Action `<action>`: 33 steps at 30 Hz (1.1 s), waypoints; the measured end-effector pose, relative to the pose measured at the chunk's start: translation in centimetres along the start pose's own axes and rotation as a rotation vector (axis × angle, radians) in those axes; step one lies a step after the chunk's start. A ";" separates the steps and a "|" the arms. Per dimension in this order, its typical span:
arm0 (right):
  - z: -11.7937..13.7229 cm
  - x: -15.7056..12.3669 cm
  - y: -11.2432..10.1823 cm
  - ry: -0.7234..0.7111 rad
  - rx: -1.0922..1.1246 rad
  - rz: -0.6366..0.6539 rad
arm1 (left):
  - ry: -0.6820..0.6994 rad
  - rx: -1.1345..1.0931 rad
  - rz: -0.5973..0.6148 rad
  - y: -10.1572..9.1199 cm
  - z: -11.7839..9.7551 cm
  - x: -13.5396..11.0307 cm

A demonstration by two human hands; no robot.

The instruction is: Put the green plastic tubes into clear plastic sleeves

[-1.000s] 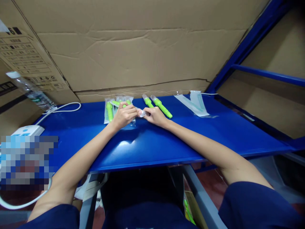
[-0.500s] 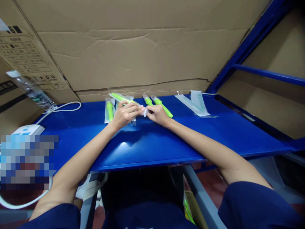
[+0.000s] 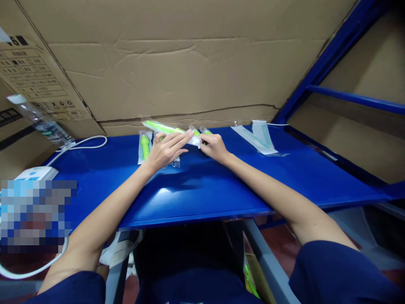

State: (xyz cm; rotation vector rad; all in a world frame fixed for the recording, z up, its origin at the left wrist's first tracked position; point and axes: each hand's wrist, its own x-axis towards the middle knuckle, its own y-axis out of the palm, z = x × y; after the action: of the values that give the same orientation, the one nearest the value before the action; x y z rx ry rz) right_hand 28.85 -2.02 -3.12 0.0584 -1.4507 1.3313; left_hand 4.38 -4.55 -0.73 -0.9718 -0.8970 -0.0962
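pinching crinkly clear sleeve [image 3: 167,128] with green tube | left hand [image 3: 164,148] | right hand [image 3: 213,147] | glossy blue table [image 3: 221,185]

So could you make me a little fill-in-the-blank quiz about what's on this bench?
1. Both hands, left hand and right hand, hold one clear plastic sleeve with a ____ stick inside.
2. The metal table top is painted ____.
3. Behind the table stands a wall of brown ____.
4. The clear plastic water bottle lies at the far ____.

Missing words: green; blue; cardboard; left

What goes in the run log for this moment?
left hand: holding bagged green pen | right hand: gripping its bag end | blue table: more pens
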 end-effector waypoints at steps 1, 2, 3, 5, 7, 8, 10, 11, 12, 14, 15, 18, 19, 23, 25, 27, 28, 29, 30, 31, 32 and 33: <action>-0.4 0.1 -0.3 0.009 -0.001 -0.028 | -0.023 0.017 -0.013 -0.1 0.2 -0.1; -0.8 0.2 -0.7 0.015 0.000 -0.058 | -0.055 0.037 -0.033 -0.2 0.5 -0.2; -1.3 0.3 -1.1 0.016 0.002 -0.093 | -0.097 0.054 -0.057 -0.3 1.0 -0.3; -2.2 0.5 -2.0 0.004 0.003 -0.164 | -0.205 0.070 -0.104 -0.4 2.1 -0.6; -3.1 0.6 -2.8 -0.008 -0.005 -0.195 | -0.311 0.070 -0.151 -0.5 3.4 -1.0; -3.5 0.6 -3.1 -0.007 -0.014 -0.189 | -0.352 0.073 -0.185 -0.5 4.0 -1.2; -4.2 0.6 -3.5 0.001 -0.041 -0.146 | -0.399 0.089 -0.254 -0.5 4.9 -1.6; -4.6 0.5 -3.7 0.006 -0.058 -0.125 | -0.396 0.098 -0.269 -0.6 5.3 -1.8; -4.8 0.4 -3.8 0.013 -0.073 -0.109 | -0.374 0.104 -0.262 -0.6 5.6 -2.0; -5.3 0.2 -3.8 0.024 -0.092 -0.083 | -0.276 0.099 -0.186 -0.7 5.8 -2.2; -5.5 0.1 -3.9 0.025 -0.091 -0.072 | -0.214 0.088 -0.135 -0.8 5.7 -2.2; -5.9 -0.1 -3.8 0.003 -0.050 -0.050 | -0.058 0.039 -0.031 -1.0 5.2 -1.8; -6.1 -0.2 -3.7 0.002 -0.038 -0.050 | -0.018 0.020 -0.023 -1.0 4.9 -1.6; -6.4 0.2 -3.0 0.096 -0.040 -0.118 | 0.053 -0.046 -0.054 -0.7 3.8 -0.8; -6.6 0.5 -2.6 0.162 -0.047 -0.158 | 0.002 -0.044 -0.098 -0.4 3.5 -0.7; -6.9 0.6 -2.2 0.211 -0.060 -0.175 | -0.049 -0.028 -0.138 -0.1 3.3 -0.8; -7.1 0.6 -2.1 0.226 -0.069 -0.178 | -0.062 -0.021 -0.148 0.1 3.3 -0.9; -7.3 0.6 -2.0 0.234 -0.077 -0.178 | -0.068 -0.014 -0.148 0.4 3.2 -1.0; -7.4 0.6 -2.0 0.238 -0.081 -0.176 | -0.069 -0.007 -0.140 0.6 3.2 -1.2; -7.6 0.5 -2.0 0.239 -0.082 -0.173 | -0.070 0.001 -0.123 0.8 3.2 -1.3; -7.8 0.4 -2.0 0.242 -0.082 -0.168 | -0.071 0.009 -0.100 1.1 3.0 -1.4; -7.9 0.4 -2.0 0.247 -0.081 -0.160 | -0.075 0.014 -0.069 1.4 2.8 -1.4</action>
State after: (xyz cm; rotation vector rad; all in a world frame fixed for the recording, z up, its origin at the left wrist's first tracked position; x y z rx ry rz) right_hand 35.13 3.12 -3.48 -0.0414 -1.2613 1.1067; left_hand 2.32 -2.08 -1.97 -0.9363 -0.9994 -0.1125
